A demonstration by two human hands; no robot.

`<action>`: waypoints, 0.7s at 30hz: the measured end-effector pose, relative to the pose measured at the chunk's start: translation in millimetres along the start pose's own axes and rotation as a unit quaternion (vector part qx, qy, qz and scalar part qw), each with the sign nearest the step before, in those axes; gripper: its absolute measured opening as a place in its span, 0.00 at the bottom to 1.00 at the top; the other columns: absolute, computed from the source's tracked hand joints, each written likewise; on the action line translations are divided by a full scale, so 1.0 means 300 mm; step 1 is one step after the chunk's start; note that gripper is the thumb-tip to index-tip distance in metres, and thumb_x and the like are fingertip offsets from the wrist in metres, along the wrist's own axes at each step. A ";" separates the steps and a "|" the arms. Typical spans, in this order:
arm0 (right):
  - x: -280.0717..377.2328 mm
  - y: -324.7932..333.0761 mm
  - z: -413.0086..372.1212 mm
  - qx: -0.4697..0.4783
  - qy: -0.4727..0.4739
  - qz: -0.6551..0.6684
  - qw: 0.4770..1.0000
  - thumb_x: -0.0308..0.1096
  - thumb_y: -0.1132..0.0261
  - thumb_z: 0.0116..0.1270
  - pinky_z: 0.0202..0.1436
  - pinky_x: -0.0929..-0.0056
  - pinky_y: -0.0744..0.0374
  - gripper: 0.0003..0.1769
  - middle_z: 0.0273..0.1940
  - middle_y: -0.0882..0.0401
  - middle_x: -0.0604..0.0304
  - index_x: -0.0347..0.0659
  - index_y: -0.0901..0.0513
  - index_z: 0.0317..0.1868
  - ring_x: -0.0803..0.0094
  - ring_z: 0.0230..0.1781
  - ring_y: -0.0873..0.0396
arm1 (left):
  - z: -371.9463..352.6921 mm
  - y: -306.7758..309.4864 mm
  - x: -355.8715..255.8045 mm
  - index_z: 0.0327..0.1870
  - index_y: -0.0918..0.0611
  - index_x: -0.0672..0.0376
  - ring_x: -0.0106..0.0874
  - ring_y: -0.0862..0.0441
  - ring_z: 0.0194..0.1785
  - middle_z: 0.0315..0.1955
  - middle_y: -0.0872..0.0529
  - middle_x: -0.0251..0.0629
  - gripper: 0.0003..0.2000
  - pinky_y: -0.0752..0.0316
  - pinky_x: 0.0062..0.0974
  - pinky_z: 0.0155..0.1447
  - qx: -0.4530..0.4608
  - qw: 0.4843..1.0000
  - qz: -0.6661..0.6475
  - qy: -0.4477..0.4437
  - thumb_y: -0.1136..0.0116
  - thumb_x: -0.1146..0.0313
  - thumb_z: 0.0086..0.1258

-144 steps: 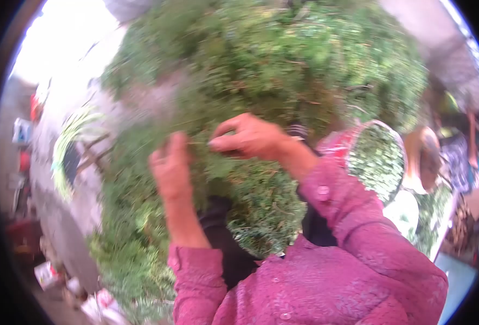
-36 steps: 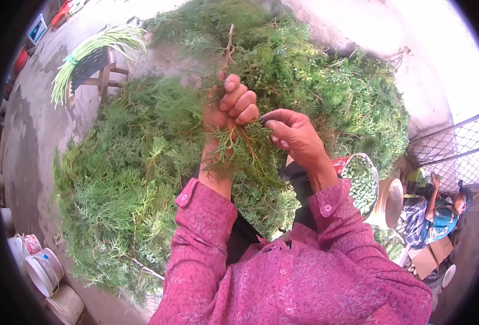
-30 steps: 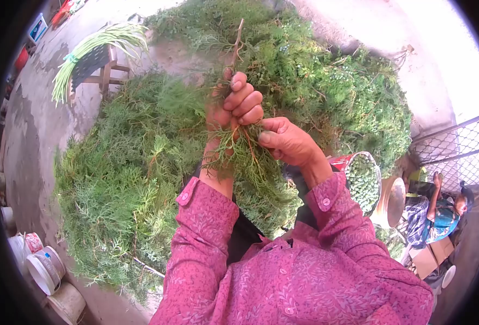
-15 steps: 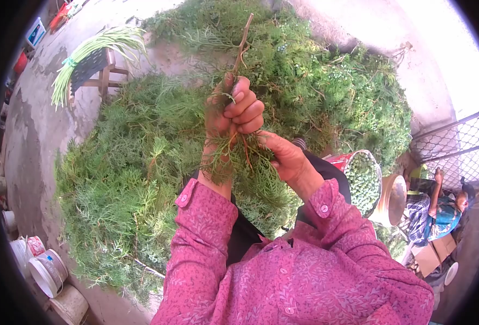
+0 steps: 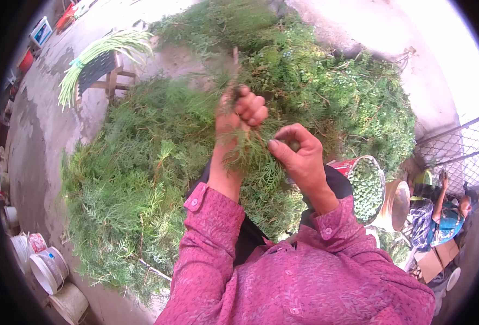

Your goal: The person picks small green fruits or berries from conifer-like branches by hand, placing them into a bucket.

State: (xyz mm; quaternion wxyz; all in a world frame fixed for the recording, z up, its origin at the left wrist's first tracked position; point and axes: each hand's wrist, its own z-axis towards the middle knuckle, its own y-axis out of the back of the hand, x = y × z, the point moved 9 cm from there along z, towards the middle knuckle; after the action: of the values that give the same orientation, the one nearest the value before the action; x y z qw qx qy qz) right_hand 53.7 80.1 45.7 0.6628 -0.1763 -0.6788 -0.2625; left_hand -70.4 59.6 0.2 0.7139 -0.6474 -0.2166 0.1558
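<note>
See green bits [image 5: 367, 189] in the red bucket [image 5: 344, 166], too small to identify. Clenching a leafy branch [image 5: 247, 149] in the left hand [image 5: 242, 111] above the green heap [image 5: 114, 200]; cannot tell the grip of the right hand [image 5: 307, 162].

The left hand [image 5: 245, 111] is clenched beside the half-curled right hand [image 5: 305, 157].

Blurred sprig [image 5: 245, 150], stem [image 5: 235, 58] part-hidden by left fingers [image 5: 256, 112]
</note>
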 end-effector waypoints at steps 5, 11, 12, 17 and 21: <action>-0.013 0.204 -0.091 -0.113 -0.042 0.029 0.992 0.26 0.35 0.57 0.15 0.87 0.32 0.07 0.26 0.25 0.67 0.40 0.23 0.35 0.85 0.17 0.30 | -0.016 0.041 -0.180 0.26 0.28 0.62 0.21 0.44 0.17 0.12 0.38 0.26 0.07 0.45 0.21 0.21 -0.007 0.988 -0.122 -0.094 0.54 0.70 0.63; -0.208 0.937 -0.252 -0.348 -0.042 -0.224 0.909 0.28 0.33 0.54 0.30 0.82 0.27 0.10 0.31 0.23 0.64 0.38 0.22 0.38 0.80 0.29 0.26 | -0.063 0.154 -0.265 0.26 0.28 0.63 0.26 0.39 0.19 0.14 0.33 0.31 0.04 0.40 0.25 0.26 -0.135 0.970 -0.104 -0.174 0.55 0.74 0.58; -0.216 1.025 -0.300 -0.372 -0.071 -0.274 0.884 0.31 0.33 0.54 0.34 0.78 0.26 0.13 0.34 0.22 0.60 0.37 0.21 0.39 0.75 0.33 0.24 | -0.077 0.170 -0.287 0.26 0.28 0.62 0.27 0.37 0.20 0.15 0.31 0.33 0.05 0.39 0.26 0.26 -0.178 0.959 -0.066 -0.212 0.57 0.73 0.60; -0.293 1.332 -0.470 -0.375 -0.164 -0.555 0.725 0.42 0.33 0.52 0.48 0.68 0.26 0.24 0.44 0.21 0.47 0.37 0.22 0.47 0.58 0.45 0.23 | -0.126 0.239 -0.326 0.31 0.29 0.58 0.27 0.37 0.20 0.19 0.31 0.33 0.10 0.35 0.31 0.27 -0.424 0.865 0.037 -0.266 0.62 0.65 0.71; -0.346 1.313 -0.448 -0.268 -0.253 -0.642 0.673 0.46 0.35 0.51 0.53 0.65 0.28 0.31 0.48 0.23 0.45 0.38 0.25 0.54 0.54 0.49 0.24 | -0.120 0.282 -0.339 0.36 0.30 0.58 0.36 0.30 0.27 0.24 0.28 0.37 0.07 0.29 0.43 0.34 -0.449 0.846 0.097 -0.270 0.56 0.65 0.70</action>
State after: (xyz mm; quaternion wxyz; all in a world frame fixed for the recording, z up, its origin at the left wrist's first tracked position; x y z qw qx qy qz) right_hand 399.8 327.2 -11.1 0.0583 0.0725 -0.6668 -0.7394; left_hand -134.5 -12.8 -97.0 0.2402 -0.8474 -0.3829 0.2787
